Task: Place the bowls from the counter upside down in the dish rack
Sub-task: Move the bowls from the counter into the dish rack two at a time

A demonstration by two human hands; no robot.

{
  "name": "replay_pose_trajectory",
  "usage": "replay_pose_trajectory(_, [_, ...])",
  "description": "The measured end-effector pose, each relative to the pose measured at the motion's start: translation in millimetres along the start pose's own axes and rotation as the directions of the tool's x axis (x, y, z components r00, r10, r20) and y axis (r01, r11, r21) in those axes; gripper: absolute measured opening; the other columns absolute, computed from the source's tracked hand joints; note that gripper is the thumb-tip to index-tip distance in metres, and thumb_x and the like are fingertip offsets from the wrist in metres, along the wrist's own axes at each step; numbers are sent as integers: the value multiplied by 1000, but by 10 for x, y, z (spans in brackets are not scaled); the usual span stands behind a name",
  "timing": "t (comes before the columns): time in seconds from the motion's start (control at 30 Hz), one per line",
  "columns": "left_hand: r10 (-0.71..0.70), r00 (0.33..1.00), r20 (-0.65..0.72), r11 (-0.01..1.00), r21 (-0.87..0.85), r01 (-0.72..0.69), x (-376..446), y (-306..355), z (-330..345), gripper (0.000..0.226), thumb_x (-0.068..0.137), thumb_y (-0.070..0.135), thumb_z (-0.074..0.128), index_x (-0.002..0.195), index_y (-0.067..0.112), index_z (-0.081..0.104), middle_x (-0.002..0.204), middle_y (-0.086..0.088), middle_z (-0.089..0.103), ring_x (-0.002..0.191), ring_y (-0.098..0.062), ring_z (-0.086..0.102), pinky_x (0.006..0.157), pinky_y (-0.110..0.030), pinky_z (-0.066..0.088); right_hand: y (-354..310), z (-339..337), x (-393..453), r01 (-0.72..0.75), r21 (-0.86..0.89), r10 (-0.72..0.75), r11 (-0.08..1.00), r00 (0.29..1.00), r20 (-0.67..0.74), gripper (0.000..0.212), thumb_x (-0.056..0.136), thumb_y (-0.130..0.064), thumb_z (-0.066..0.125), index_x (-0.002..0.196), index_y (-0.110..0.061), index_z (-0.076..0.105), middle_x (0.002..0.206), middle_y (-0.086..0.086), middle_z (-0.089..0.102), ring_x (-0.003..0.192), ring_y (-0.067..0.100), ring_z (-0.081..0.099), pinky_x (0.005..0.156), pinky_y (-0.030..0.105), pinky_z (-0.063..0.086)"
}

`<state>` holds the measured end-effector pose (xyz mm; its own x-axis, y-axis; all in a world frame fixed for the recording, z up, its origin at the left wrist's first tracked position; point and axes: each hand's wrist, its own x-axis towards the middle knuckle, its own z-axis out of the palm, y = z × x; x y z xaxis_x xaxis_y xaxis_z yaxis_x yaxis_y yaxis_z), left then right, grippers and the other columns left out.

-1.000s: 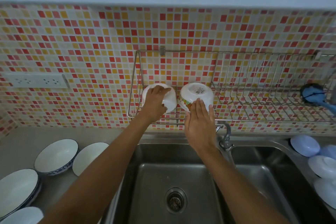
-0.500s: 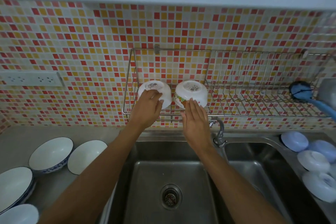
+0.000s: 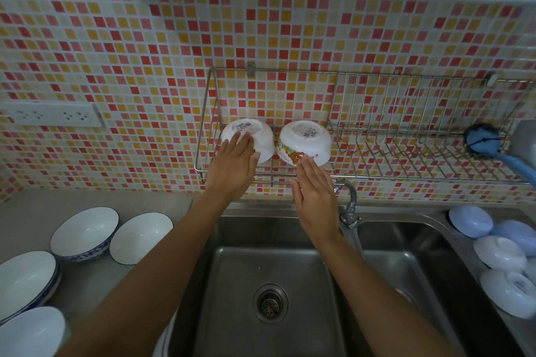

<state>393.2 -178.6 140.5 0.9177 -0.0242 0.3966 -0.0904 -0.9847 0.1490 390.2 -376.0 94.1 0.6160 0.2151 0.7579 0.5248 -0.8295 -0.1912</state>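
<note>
Two white bowls sit upside down at the left end of the wire dish rack [image 3: 377,151] on the tiled wall. The left bowl [image 3: 258,136] is plain; the right bowl [image 3: 304,138] has a cartoon print near its rim. My left hand [image 3: 233,165] lies flat with fingers extended, fingertips over the left bowl's front. My right hand [image 3: 314,191] is open just below the right bowl, fingertips at its rim. Neither hand grips anything. On the counter at left stand several upright white bowls with blue rims [image 3: 84,233] [image 3: 140,238].
A steel double sink [image 3: 275,284] lies under my arms, with a tap [image 3: 349,206] between the basins. Pale blue and white bowls [image 3: 499,252] lie upside down at the right. A blue brush [image 3: 484,142] hangs in the rack's right end. A wall socket [image 3: 52,116] is at left.
Both hands have let go of the two bowls in the rack and drawn back a little toward me, fingers straightened. The bowls stay upside down in place.
</note>
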Motion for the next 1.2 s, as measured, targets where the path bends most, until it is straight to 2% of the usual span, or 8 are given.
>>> replay_pose_trajectory(0.23, [-29, 1000, -5, 999, 41, 30, -81, 23, -13, 62, 99, 44, 3, 149, 13, 23, 158, -5, 21, 147, -20, 16, 121, -40, 8, -60, 36, -14, -57, 33, 57, 998, 998, -13, 42, 100, -26, 40, 130, -1, 56, 135, 15, 57, 132, 26, 47, 113, 45, 31])
replay_pose_trajectory(0.37, [-55, 998, -42, 998, -12, 54, -454, -4, -4, 64, 97, 48, 1, 150, 15, 17, 159, -4, 14, 148, -20, 5, 120, -39, -5, -303, 55, -133, -170, 122, 160, 978, 983, 89, 53, 102, -33, 31, 148, -5, 29, 157, 11, 25, 147, 23, 14, 118, 43, 16])
replay_pose_trajectory(0.43, [-73, 996, -44, 992, -103, 68, -815, -104, 7, 58, 100, 44, 13, 151, 20, 4, 161, -1, 1, 147, -15, -7, 118, -33, -10, -498, 119, -322, -159, 206, 127, 966, 979, 159, 58, 101, -35, 35, 151, -9, 21, 161, 7, 10, 149, 23, 4, 116, 40, 20])
replay_pose_trajectory(0.53, [-244, 970, 10, 949, -201, 241, -1513, -476, -13, 58, 101, 43, 22, 151, 21, 3, 161, 0, -1, 147, -14, -10, 115, -27, -9, -922, 321, -743, -78, 303, -26, 950, 945, 325, 58, 99, -35, 46, 148, -9, 32, 160, 10, 15, 147, 27, 18, 113, 37, 23])
replay_pose_trajectory(0.8, [-733, 680, -26, 674, -156, 722, -3327, -1857, -251, 52, 96, 26, 48, 143, 10, 35, 154, -17, 27, 142, -34, 25, 115, -43, 23, -2596, 761, -1412, -265, 480, -252, 836, 591, 766, 48, 92, -19, 59, 138, -10, 48, 137, 14, 52, 127, 31, 46, 104, 35, 36])
replay_pose_trajectory(1.03, [-956, 288, 49, 269, -233, 935, -4072, -2507, -388, 53, 94, 23, 52, 139, 2, 36, 141, -24, 39, 129, -41, 36, 105, -48, 34, -3753, 1033, -1589, -423, 241, -174, 874, 191, 966, 83, 88, -62, 48, 151, -20, 14, 143, 19, 45, 126, 38, 47, 98, 42, 39])
replay_pose_trajectory(1.1, [-960, 233, 158, 185, -269, 945, -4197, -2637, -318, 55, 93, 27, 53, 138, 2, 37, 138, -26, 42, 125, -41, 42, 103, -48, 37, -3925, 1117, -1651, -429, 211, -149, 879, 172, 974, 85, 87, -64, 48, 150, -18, 15, 143, 20, 45, 126, 40, 47, 99, 44, 40])
replay_pose_trajectory(1.2, [-903, 272, 332, 162, -323, 932, -4306, -2741, -261, 58, 85, 32, 51, 132, -1, 43, 133, -24, 51, 119, -38, 50, 95, -38, 41, -4075, 1219, -1768, -482, 188, -103, 856, 197, 975, 74, 89, -56, 51, 145, -16, 26, 137, 19, 50, 120, 40, 51, 96, 44, 45])
